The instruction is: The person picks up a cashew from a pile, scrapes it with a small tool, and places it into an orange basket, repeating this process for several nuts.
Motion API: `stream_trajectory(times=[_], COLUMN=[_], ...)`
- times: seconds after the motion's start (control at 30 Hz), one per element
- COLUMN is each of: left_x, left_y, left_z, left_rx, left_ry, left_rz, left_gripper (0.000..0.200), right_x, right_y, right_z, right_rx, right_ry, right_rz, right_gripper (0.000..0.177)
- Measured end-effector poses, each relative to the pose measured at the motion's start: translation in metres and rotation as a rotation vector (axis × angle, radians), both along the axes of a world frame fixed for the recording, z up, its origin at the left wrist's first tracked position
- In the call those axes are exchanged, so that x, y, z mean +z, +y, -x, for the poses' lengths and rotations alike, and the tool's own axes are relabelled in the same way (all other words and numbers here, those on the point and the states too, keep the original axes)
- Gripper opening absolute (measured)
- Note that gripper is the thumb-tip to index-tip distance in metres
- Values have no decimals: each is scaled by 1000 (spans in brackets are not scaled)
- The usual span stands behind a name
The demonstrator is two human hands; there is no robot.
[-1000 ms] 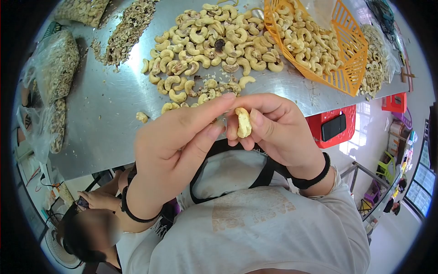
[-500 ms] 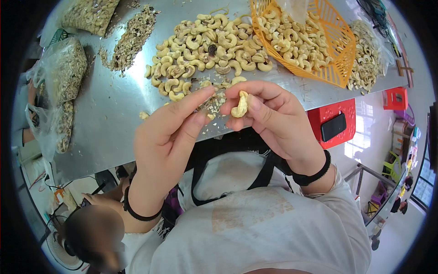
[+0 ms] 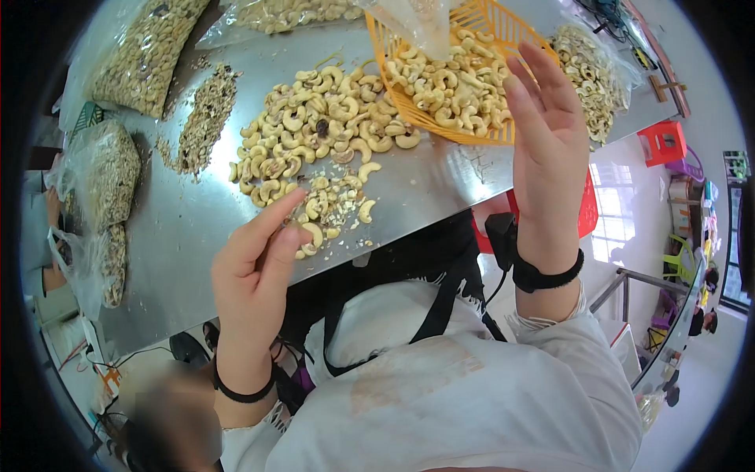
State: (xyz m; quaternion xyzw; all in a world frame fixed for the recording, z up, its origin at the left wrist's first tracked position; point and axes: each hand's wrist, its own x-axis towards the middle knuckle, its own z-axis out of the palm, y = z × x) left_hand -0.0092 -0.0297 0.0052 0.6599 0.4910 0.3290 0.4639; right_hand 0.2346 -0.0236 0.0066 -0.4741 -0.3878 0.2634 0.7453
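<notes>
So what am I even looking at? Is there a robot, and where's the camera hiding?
There's no robot here! You see a person's bare left hand and right hand. The camera is worn on that person's head and looks forward and down, so you see nearly what they see.

On the shiny metal table lies a big heap of cashews, with pale crumbs beside it. There's also an orange basket with more cashews, and clear bags on the left.

The right hand is open, and I see nothing in it. The left thumb and finger are near the crumbs; I can't tell whether they pinch something tiny.
</notes>
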Motion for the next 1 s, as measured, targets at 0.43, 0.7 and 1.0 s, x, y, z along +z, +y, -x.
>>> stream_trajectory(times=[0.43, 0.7, 1.0], left_x=[-16, -12, 19], left_y=[26, 32, 47], left_z=[21, 18, -20], left_rx=[135, 215, 60], left_ry=[169, 261, 288], left_rz=[-29, -39, -124], left_gripper=[22, 10, 10], right_x=[-14, -18, -34], right_y=[-39, -52, -65], right_z=[4, -1, -14], right_rx=[205, 297, 381], right_ry=[129, 179, 197], right_rz=[198, 292, 346], right_gripper=[17, 14, 14])
